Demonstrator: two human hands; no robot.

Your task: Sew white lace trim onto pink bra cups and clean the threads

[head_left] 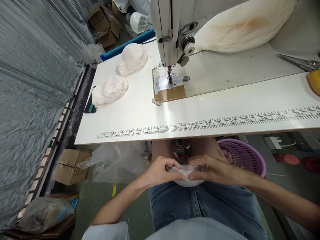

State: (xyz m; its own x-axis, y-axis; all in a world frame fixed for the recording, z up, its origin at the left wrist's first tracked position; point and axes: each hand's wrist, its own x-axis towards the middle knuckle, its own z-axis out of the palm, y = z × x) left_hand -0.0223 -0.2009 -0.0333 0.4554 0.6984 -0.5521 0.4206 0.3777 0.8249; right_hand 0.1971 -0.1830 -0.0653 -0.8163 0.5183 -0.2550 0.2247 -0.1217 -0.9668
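Your left hand (pixel 160 171) and right hand (pixel 215 168) pinch a whitish lacy piece (pixel 187 181) in front of the sewing machine (pixel 165 36) — gripped both sides, probably to steady its edge. Lacy cups (pixel 110 90) sit left of it — likely parked within reach.

Of hands there were 2: left hand (pixel 160 170) and right hand (pixel 212 169), w/ 1 whitish lacy pc. (pixel 188 182) btw. them. The table (pixel 140 116) was 1, w/ 1 sewing mach. (pixel 163 33), 1 printed ruler (pixel 207 125), 1 pr. of scissors (pixel 310 65) and 1 white bundle (pixel 245 28). Lacy heaps were 2 in no., i.e. far heap (pixel 133 56) and near heap (pixel 110 89); their layers could not be counted. Purple basket (pixel 250 155) was 1, red things (pixel 286 159) on R side 2. Closed carton (pixel 71 165) was 1; qty. of open cartons (pixel 100 21) was unclear.
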